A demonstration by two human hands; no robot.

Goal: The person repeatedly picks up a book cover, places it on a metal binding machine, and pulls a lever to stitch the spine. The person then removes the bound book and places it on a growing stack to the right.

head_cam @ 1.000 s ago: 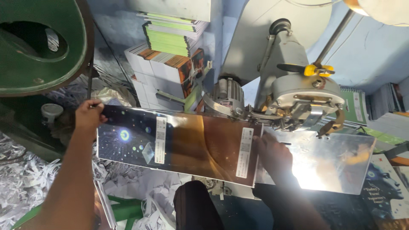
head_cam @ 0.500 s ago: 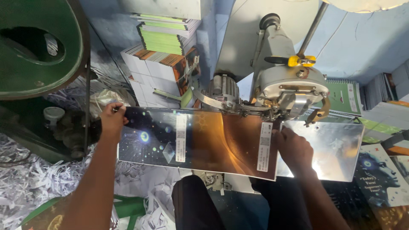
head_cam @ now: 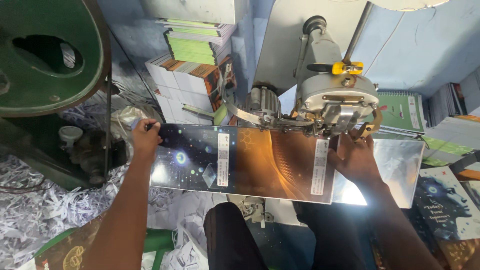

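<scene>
Crosswise between the hands lies the glossy cover sheet [head_cam: 250, 160], left hand [head_cam: 146, 139] gripping one end, right hand [head_cam: 356, 159] pressing the other.

Between the left hand [head_cam: 146, 138] and the right hand [head_cam: 356, 159] lies a long glossy printed cover sheet [head_cam: 250, 162], dark blue and orange, smooth, with glare near the left hand. Just beyond the right hand stands a grey-white painted metal machine head [head_cam: 336, 97], smooth with a dull sheen. Under the right hand a bare polished metal plate [head_cam: 395, 165] shines mirror-bright. Below the left forearm, shredded white paper trimmings [head_cam: 35, 210] look matt and rough.
</scene>
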